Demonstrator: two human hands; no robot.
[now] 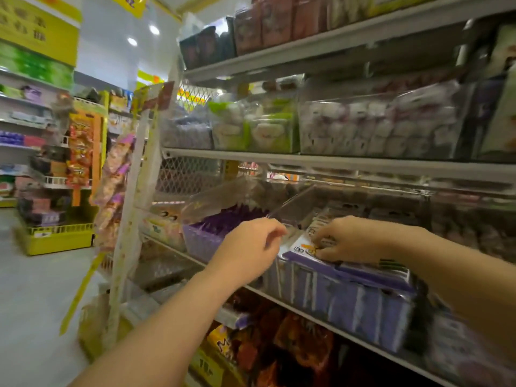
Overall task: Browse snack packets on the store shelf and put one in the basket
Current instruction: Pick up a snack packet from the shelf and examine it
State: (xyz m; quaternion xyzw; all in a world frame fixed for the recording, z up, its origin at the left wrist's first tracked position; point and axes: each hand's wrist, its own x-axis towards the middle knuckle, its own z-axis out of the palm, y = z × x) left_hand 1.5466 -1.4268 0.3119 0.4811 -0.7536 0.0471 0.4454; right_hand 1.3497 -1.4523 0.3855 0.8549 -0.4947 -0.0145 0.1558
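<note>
A clear plastic bin (343, 300) on the middle shelf holds several purple and white snack packets (301, 248). My right hand (346, 238) reaches into the bin, and its curled fingers pinch the top packet near its orange print. My left hand (251, 250) is at the bin's left front corner, fingers curled, with the fingertips at the raised clear lid (290, 208). Motion blur hides whether they grip it. No basket is in view.
A second clear bin (206, 236) of purple packets stands to the left. Shelves above carry bagged sweets (371, 127); the shelf below holds orange and dark packets (293, 339). A hanging strip of snacks (117, 177) marks the shelf end, with the aisle floor (33, 289) to the left.
</note>
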